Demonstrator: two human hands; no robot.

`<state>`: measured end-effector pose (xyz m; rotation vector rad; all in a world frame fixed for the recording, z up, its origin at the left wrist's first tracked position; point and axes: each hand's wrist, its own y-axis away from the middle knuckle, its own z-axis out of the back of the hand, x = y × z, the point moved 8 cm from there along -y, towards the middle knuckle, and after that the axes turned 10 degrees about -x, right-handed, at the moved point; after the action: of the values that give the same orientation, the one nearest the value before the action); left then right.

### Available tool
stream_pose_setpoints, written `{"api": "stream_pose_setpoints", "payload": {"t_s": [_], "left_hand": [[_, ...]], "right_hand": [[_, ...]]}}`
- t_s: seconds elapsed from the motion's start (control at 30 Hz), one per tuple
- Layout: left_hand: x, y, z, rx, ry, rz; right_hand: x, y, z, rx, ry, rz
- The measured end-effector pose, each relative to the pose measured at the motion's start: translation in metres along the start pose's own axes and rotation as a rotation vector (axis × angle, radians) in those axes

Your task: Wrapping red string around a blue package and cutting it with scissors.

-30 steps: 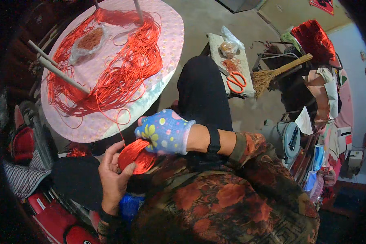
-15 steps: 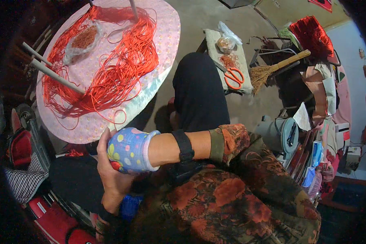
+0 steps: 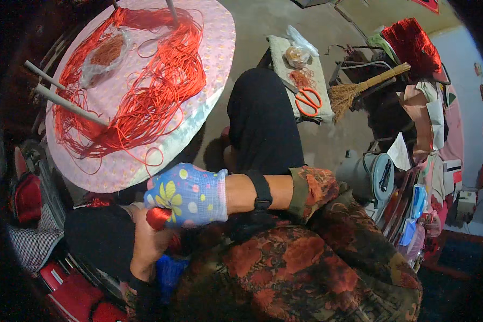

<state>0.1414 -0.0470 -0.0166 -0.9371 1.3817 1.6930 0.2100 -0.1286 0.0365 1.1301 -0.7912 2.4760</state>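
Observation:
My left hand (image 3: 145,244), bare, is closed around a ball of red cord (image 3: 158,217) low at the left, over my dark lap. My right hand (image 3: 190,196), in a blue glove with yellow flowers and dots, reaches across and lies curled over the ball, hiding most of it. The cord strand it pinches is hard to make out. A loose tangle of red cord (image 3: 150,96) lies on a round pink dotted board (image 3: 214,59) just above the hands, looped around pale upright sticks (image 3: 70,104).
Orange-handled scissors (image 3: 308,101) and a plastic bag (image 3: 298,51) lie on a small cloth-covered stool at upper right. A straw broom (image 3: 359,88) leans beside it. Red bags (image 3: 27,196) sit at my left, clutter and packets at right.
My gloved right hand swung left and down across the red ball, which showed plainly a second ago and is now mostly covered. The left hand kept hold of the ball.

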Motion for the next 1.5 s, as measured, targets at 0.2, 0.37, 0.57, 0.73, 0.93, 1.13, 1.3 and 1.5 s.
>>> {"api": "stream_pose_setpoints", "payload": {"t_s": [0.2, 0.37, 0.57, 0.73, 0.93, 1.13, 1.3, 1.5], "left_hand": [[-0.006, -0.008, -0.019, 0.07, -0.201, -0.113], [0.005, -0.011, -0.019, 0.027, -0.04, 0.16], [0.011, -0.022, -0.02, 0.004, 0.009, 0.145], [0.021, -0.026, -0.013, -0.082, 0.056, 0.176], [0.02, -0.03, -0.009, -0.126, 0.034, 0.153], [0.02, -0.031, -0.012, -0.105, 0.043, 0.222], [0.016, -0.024, -0.007, -0.113, 0.197, 0.073], [0.01, -0.018, -0.005, -0.089, 0.443, 0.047]], "right_hand": [[-0.007, 0.024, 0.051, -0.077, -0.086, -0.044], [-0.101, 0.1, 0.207, -0.689, 0.567, -0.261], [-0.28, 0.322, 0.344, -1.001, 0.727, -1.098], [-0.315, 0.332, 0.338, -0.573, 0.979, -1.234], [-0.312, 0.315, 0.329, -0.508, 1.077, -1.349], [-0.331, 0.365, 0.35, -0.761, 0.867, -1.394], [-0.327, 0.362, 0.346, -1.253, 0.232, -1.251], [-0.276, 0.324, 0.353, -1.381, -0.179, -0.928]]}}
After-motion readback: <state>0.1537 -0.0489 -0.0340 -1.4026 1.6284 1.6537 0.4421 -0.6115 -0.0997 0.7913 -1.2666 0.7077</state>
